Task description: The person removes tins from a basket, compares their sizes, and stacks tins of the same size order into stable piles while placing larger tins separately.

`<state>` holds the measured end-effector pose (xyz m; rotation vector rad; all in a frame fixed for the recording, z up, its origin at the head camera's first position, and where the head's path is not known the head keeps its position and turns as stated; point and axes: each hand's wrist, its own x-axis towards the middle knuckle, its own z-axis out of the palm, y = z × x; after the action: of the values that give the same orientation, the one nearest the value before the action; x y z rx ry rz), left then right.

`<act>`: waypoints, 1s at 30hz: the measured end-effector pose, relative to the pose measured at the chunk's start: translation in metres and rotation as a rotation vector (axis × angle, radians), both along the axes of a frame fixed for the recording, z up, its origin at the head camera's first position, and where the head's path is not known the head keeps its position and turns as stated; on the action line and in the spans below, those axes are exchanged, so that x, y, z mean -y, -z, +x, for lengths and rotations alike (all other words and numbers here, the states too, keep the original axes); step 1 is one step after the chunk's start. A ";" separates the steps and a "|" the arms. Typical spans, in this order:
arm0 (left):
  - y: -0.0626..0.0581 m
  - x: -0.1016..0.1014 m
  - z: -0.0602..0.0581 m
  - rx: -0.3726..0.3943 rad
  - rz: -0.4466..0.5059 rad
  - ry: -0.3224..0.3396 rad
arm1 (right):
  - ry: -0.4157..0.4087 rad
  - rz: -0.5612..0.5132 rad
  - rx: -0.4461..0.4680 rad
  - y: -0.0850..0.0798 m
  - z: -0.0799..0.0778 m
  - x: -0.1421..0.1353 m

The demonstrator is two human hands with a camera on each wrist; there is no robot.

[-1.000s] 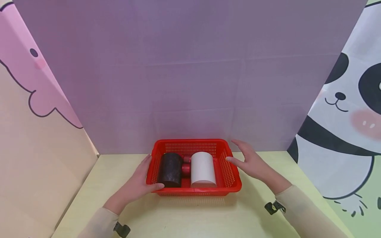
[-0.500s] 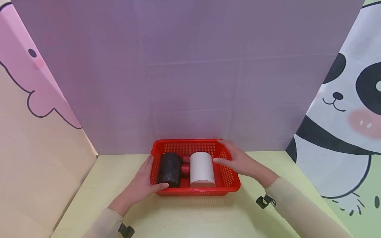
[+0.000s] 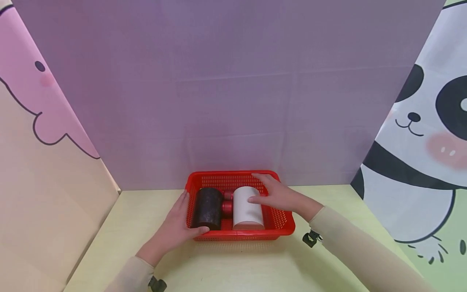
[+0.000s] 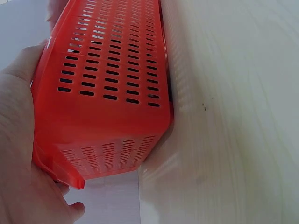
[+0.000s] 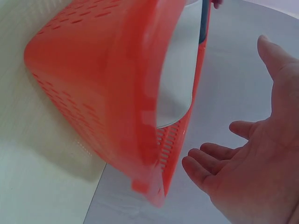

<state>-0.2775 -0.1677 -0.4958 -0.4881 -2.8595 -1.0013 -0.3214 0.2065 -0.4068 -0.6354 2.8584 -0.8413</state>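
A red plastic basket [image 3: 237, 235] with slotted walls stands on the table against the back wall. Inside lie a black cylinder [image 3: 209, 207] on the left and a white cylinder [image 3: 248, 213] on the right. Two small shiny red round pieces [image 3: 227, 207] sit between them. My left hand [image 3: 178, 225] holds the basket's left front corner, its thumb over the front rim and fingers along the left side. My right hand [image 3: 279, 196] reaches over the basket's right side with fingers spread, its thumb overlapping the white cylinder in the head view. The right wrist view shows this hand holding nothing.
The pale wooden table [image 3: 237, 269] extends in front of the basket and to both sides. A purple sheet [image 3: 233, 101] covers the back. Side panels carry a pink cartoon shape [image 3: 54, 89] and a panda [image 3: 423, 162].
My right hand has moved left, from beside the basket's right rim to over the white cylinder. My left hand has shifted slightly right along the corner. The basket has hardly moved.
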 end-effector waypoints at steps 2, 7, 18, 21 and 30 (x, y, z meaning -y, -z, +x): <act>-0.001 0.000 0.001 -0.001 -0.011 -0.001 | -0.009 0.019 -0.001 0.000 -0.003 0.005; -0.003 -0.001 0.003 0.006 -0.026 -0.005 | -0.025 0.045 0.016 0.001 -0.013 0.014; -0.001 -0.002 0.003 -0.006 -0.039 -0.027 | -0.053 0.088 0.107 0.003 -0.029 0.025; -0.002 -0.001 0.003 -0.007 -0.050 -0.036 | -0.057 0.105 0.122 0.006 -0.034 0.026; -0.003 0.001 0.004 -0.007 -0.081 -0.046 | -0.063 0.091 0.167 0.008 -0.041 0.032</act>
<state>-0.2738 -0.1685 -0.4928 -0.4295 -2.9000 -0.8777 -0.3623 0.1741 -0.4146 -0.6100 2.6943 -0.7141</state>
